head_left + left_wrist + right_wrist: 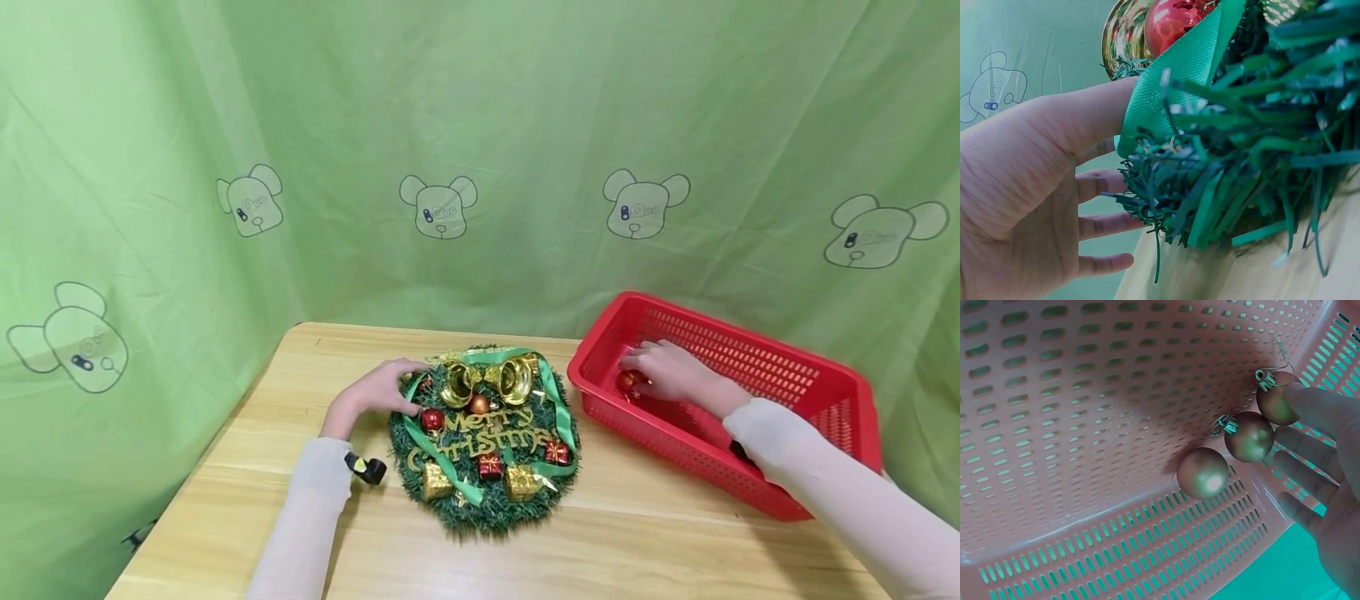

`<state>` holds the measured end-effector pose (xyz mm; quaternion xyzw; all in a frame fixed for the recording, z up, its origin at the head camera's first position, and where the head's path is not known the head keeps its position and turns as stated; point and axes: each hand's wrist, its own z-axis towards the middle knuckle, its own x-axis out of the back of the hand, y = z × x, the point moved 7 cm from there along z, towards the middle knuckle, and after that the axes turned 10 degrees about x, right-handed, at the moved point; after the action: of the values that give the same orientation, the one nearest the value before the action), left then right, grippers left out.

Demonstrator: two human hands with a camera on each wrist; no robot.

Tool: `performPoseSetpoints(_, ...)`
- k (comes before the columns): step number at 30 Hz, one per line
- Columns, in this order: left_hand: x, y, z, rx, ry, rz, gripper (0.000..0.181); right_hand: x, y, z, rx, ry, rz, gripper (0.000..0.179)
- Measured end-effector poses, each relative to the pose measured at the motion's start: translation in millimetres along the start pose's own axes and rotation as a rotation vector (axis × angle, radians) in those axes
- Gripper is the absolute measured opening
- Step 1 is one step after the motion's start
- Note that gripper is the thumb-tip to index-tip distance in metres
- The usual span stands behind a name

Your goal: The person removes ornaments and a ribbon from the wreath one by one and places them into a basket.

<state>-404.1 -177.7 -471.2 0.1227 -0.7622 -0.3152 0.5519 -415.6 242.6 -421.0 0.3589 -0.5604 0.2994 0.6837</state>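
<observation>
A round green tinsel wreath (498, 512) with gold "Merry Christmas" lettering lies on the table. My left hand (378, 389) grips its left edge; the thumb presses the green ribbon (1160, 94), and the fingers reach behind the rim. Two gold bells (513, 382), a red ball (432, 419) and a copper ball (478, 404) decorate it. Inside the red basket (750, 346), my right hand (663, 368) pinches a copper Christmas ball (1272, 403) at its thumb, the index finger hidden. Two more balls, one in the middle (1249, 439) and one lower (1202, 474), sit beside it.
The wooden table (600, 554) carries the wreath on the left and the slotted basket at the right. A green curtain (517, 275) with printed bear heads hangs behind. A black wrist strap piece (366, 468) juts from the left cuff.
</observation>
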Motion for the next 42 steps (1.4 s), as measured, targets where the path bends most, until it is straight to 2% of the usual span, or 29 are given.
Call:
performPoseSetpoints(14,0.7,2.8,-0.4,-0.005,-0.002,0.009,0.086,6,1,0.4,-0.011,0.010,0.010,0.031)
performPoseSetpoints(21,2.9,3.4,-0.3,0.000,0.006,0.014,0.085,10,1,2.9,-0.003,0.035,-0.019,0.031)
performPoseSetpoints(29,1.0,3.2,0.0,-0.005,-0.004,0.006,0.085,13,-2,4.0,-0.008,0.014,-0.034,0.031)
performPoseSetpoints(42,2.5,2.9,-2.1,-0.015,0.000,0.016,0.085,35,-7,14.5,-0.049,-0.005,-0.013,0.041)
